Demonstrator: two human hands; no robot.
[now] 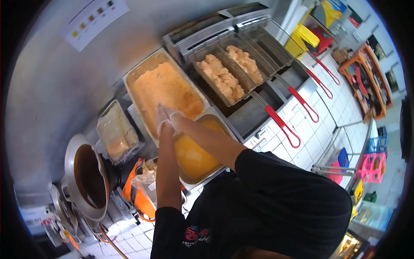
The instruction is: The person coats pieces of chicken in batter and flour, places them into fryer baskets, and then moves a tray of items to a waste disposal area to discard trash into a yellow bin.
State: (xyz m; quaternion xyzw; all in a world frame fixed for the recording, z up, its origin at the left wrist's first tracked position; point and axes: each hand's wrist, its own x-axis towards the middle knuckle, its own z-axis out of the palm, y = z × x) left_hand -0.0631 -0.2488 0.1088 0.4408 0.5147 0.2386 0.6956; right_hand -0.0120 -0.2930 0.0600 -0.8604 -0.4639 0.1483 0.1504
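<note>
My left hand (pixel 162 116) and my right hand (pixel 174 117), both in clear plastic gloves, are side by side at the near part of a metal pan (pixel 128 84) of orange-tinted breading flour (pixel 165 84). Their fingertips touch or dip into the flour; whether they hold anything is hidden. Just below that pan, under my right forearm, is a metal pan of yellow-orange liquid (pixel 194 155). To the right, breaded pieces (pixel 221 77) fill one section of a wire fryer basket, and more breaded pieces (pixel 245 64) lie in the section beside it.
Red-handled fryer baskets (pixel 283 124) jut over the fryer's front edge. Left of the flour pan stand a plastic-wrapped tray (pixel 116 131) and a large metal wok (pixel 69 162) of dark liquid. Orange and clear plastic packaging (pixel 139 187) lies by my left forearm. An orange shelf (pixel 368 81) stands at the far right.
</note>
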